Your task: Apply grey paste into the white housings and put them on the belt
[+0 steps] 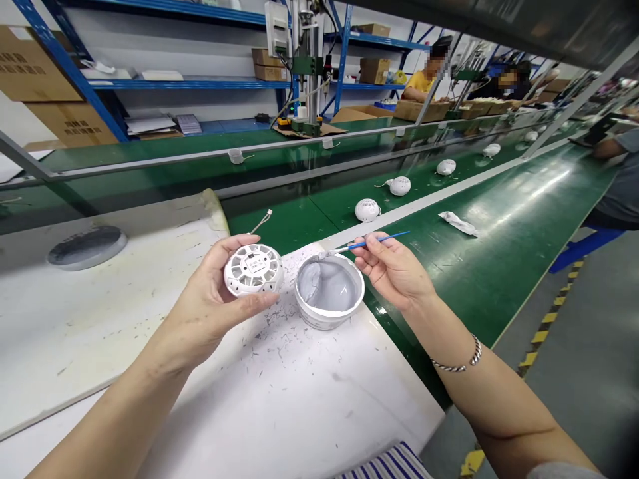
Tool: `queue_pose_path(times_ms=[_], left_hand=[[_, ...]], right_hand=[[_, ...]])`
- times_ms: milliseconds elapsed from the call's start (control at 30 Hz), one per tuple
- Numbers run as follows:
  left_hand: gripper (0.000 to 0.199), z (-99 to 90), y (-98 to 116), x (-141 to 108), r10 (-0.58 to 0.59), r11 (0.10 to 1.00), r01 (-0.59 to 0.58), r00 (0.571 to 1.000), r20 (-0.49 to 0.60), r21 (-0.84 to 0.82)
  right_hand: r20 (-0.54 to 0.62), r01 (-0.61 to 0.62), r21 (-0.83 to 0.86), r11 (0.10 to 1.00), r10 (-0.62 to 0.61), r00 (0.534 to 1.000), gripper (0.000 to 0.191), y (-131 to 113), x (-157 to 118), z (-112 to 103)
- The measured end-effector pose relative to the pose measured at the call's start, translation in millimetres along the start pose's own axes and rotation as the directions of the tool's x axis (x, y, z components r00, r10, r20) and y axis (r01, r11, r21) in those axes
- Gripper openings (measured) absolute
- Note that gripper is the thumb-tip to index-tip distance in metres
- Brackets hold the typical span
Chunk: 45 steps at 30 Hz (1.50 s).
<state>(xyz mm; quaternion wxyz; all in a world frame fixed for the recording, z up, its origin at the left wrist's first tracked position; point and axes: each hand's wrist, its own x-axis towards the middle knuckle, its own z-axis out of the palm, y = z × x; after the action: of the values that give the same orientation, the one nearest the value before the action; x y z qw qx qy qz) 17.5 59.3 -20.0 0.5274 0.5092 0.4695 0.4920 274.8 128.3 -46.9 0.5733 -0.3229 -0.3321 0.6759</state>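
Note:
Between the fingers and thumb of my left hand (212, 299) is a round white vented plastic housing (253, 269), its labelled face turned up. A short cable with a white connector (268, 213) sticks out behind it. My right hand (394, 269) pinches a thin blue-handled paintbrush (357, 245). The bristles, coated in grey, lie over the near-left rim area of a white tub (327, 321). Thick grey paste (339, 287) fills much of that tub, which stands on a white board (279, 392) speckled with grey bits.
A grey-coated round lid (87, 247) lies on the board at left. Several similar white housings (368, 209) sit along the green conveyor (309, 206). A small white packet (458, 223) lies to the right. A press machine (305, 73) and co-workers (424, 80) are beyond.

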Motion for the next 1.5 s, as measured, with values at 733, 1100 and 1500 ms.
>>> queue_pose_path(times_ms=[733, 1100, 1500], left_hand=[[0.035, 16.9, -9, -8, -0.182, 0.983, 0.182, 0.983, 0.027, -0.010], [0.034, 24.2, -5, -12, -0.256, 0.960, 0.255, 0.967, 0.011, -0.116], [0.033, 21.1, -2, -11, -0.247, 0.953, 0.244, 0.969, 0.002, -0.180]], right_hand=[[0.028, 0.017, 0.028, 0.999, -0.018, 0.999, 0.025, -6, -12, 19], [0.234, 0.015, 0.001, 1.000, -0.014, 0.972, 0.016, -7, -28, 56], [0.319, 0.513, -0.259, 0.819, -0.429, 0.845, 0.010, 10, -46, 45]])
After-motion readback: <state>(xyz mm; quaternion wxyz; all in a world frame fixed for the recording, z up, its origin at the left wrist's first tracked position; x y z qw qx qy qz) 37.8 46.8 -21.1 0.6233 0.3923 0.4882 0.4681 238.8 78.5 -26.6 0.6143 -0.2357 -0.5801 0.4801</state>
